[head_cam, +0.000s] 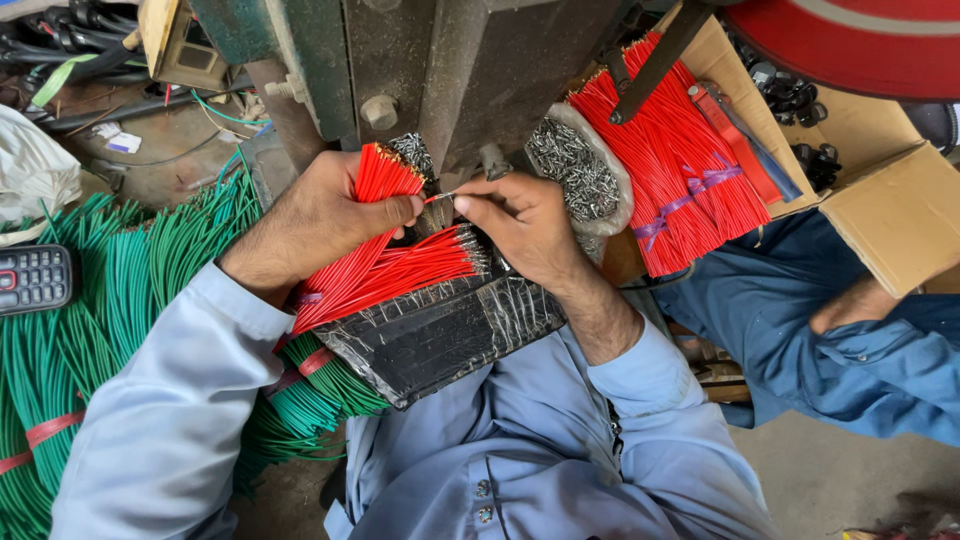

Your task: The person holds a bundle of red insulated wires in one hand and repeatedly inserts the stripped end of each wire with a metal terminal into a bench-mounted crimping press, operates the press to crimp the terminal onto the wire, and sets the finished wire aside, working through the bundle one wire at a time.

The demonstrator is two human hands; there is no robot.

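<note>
In front of the dark machine (pixel 460 70), the left hand (pixel 320 215) is clenched around a bundle of red wires (pixel 375 265), which fans out over a black wrapped pad (pixel 440 335) on the lap. The right hand (pixel 525 225) pinches a single red wire (pixel 440 197) between thumb and finger, close to the machine. Green wire bundles (pixel 110 300) lie at the left, near a keypad phone (pixel 35 278). More red wires (pixel 670 160) rest in a cardboard box (pixel 890 210) at the right.
</note>
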